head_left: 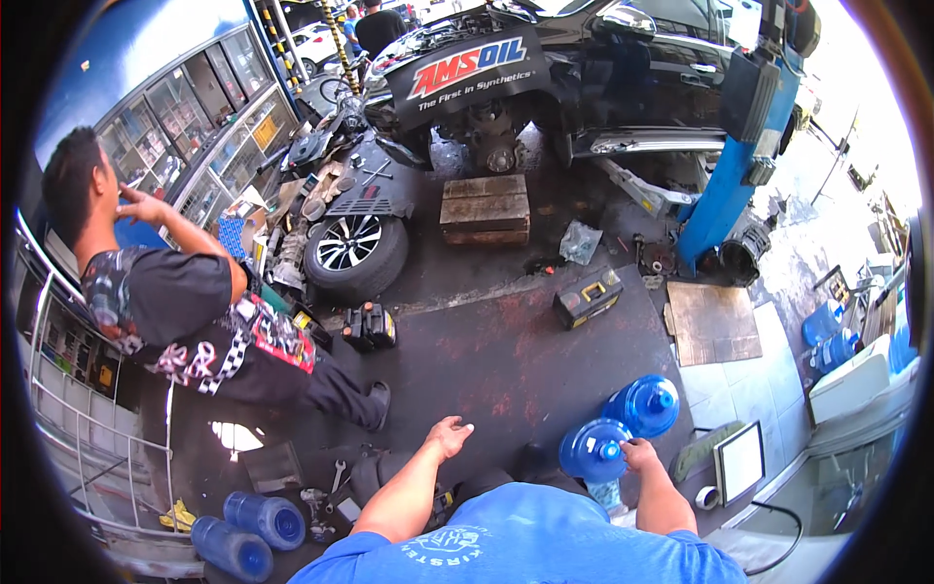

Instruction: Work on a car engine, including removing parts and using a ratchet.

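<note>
My right hand [638, 455] is closed at the neck of a blue water jug [587, 446], which stands upright just to its left. A second blue water jug [649, 401] is right behind it, with a blue cap on top. My left hand [449, 438] is held out over the dark floor, fingers loosely apart and nothing in it. The palm side of my right hand is hidden, so the exact grip on the neck does not show.
A yellow-and-black toolbox [588, 297] and a dark container [369, 326] stand ahead. A person [175, 292] stands at left. Beyond are a removed wheel [356, 255], wooden blocks [484, 209], a raised black car [642, 88] and a blue lift post [732, 185]. Blue jugs [232, 548] lie at lower left.
</note>
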Available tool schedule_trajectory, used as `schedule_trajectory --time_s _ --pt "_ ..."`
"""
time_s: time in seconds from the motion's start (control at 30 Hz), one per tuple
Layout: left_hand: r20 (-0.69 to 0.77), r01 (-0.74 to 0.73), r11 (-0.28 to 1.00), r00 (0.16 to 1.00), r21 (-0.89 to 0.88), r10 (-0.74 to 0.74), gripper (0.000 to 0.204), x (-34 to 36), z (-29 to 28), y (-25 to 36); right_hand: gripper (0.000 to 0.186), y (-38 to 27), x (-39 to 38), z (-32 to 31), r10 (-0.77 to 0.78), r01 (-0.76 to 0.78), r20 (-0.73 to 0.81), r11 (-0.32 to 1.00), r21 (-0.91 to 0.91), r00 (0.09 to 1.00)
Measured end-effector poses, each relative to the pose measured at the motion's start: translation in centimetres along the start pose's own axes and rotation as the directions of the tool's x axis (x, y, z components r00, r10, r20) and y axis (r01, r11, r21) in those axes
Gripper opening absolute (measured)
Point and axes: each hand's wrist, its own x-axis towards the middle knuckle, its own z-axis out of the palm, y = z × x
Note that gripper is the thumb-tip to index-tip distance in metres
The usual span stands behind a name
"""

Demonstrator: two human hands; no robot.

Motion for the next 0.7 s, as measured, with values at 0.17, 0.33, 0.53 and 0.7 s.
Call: schedule_trajectory --time_s 0.17,0.33,0.53,0.7 --pt "-0.008 0.067 0.991 0.998 0.113 -0.067 0.070 5.9 -4.6 4.4 0.053 -8.4 8.0 1.8 -0.100 0.103 0.027 0.989 -0.108 0.995" --pt "-0.088 0.121 0.982 0.990 0.144 -0.110 0.067 13.1 -10.5 7.6 0.052 -16.9 11.2 3.2 0.020 -0.010 0.090 0.994 -0.113 0.996" --pt "-0.121 0.147 0.979 0.984 0.139 -0.130 0.065 23.9 -17.1 14.8 0.047 -27.2 12.7 2.8 0.171 -0.169 0.033 0.984 -0.057 0.985" --pt "-0.129 0.140 0.986 0.983 0.085 -0.128 0.064 32.3 -20.2 18.8 0.048 -35.5 17.5 1.6 0.213 -0.209 0.021 0.971 -0.118 0.977"
